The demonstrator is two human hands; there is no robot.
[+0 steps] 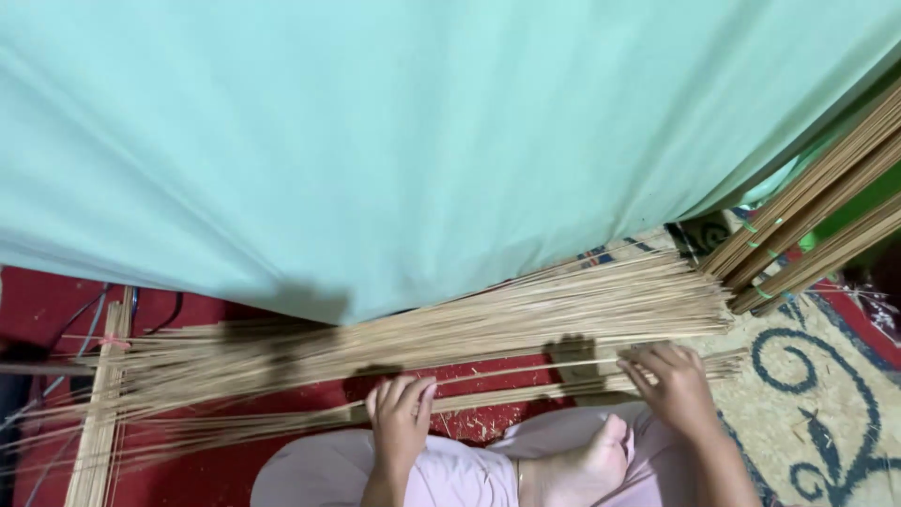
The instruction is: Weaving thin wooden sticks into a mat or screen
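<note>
A long pile of thin bamboo sticks [488, 319] lies across the floor in front of me, from left to right. My left hand [401, 418] rests with curled fingers on a few sticks at the near edge of the pile. My right hand [671, 380] pinches a thin stick [526, 368] near the pile's right end. My bare foot [582, 465] and knees in pale pink cloth sit just below the hands.
A large mint-green cloth [422, 131] hangs over the back. Tied bundles of sticks [817, 225] lean at the right. A red mat [38, 300] lies at the left, a patterned beige and blue rug [826, 413] at the right. Upright wooden slats [99, 413] stand at the left.
</note>
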